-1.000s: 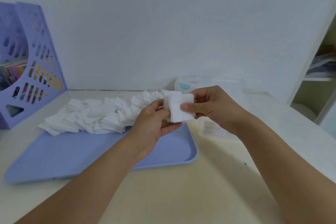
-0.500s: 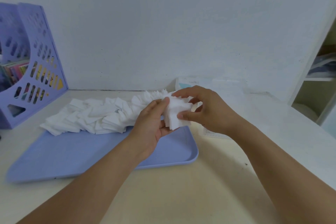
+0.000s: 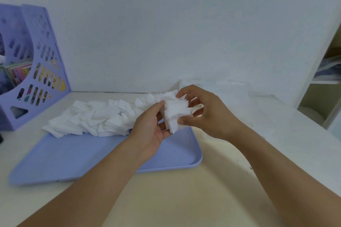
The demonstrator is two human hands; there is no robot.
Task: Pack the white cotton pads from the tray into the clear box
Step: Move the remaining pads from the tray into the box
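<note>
— Where were the pads at that moment?

— Most of the white cotton pads (image 3: 92, 118) lay in a fanned, overlapping row along the far edge of the blue tray (image 3: 77, 156), running from its far left part toward its far right corner. A small stack (image 3: 176, 114) was lifted above that right end, held between both hands.

— How were the hands set on it?

— The left hand (image 3: 151, 129) cradled the stack from the left, thumb and fingers curled round its edge. The right hand (image 3: 203, 114) pinched it from the right, thumb at the lower corner, fingertips over the top. I judged the two-sided hold was meant to square up ragged edges, since the pads stuck out unevenly.

— And the clear box?

— The clear box (image 3: 217, 88) stood at the bench's far edge against the wall, just behind the right hand, hard to make out. I couldn't tell what it held.

— Anything else?

— A purple file rack (image 3: 36, 64) at the bench's far left.
</note>
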